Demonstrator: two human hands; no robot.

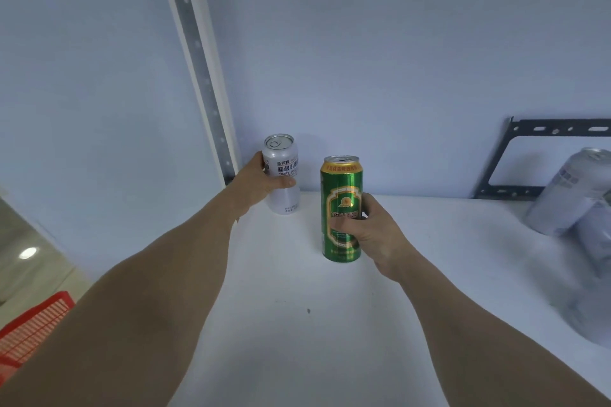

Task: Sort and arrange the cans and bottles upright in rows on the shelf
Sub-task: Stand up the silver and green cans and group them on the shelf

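Observation:
A white can with dark lettering stands upright in the back left corner of the white shelf. My left hand is wrapped around its middle from the left. A green and gold can stands upright a little nearer and to the right, and my right hand grips its lower half from the right. The two cans are apart, with a gap between them.
Blurred silver-grey cans lie tilted at the right edge of the shelf. A black metal bracket leans on the back wall. A perforated upright post bounds the left. A red slatted basket sits low left.

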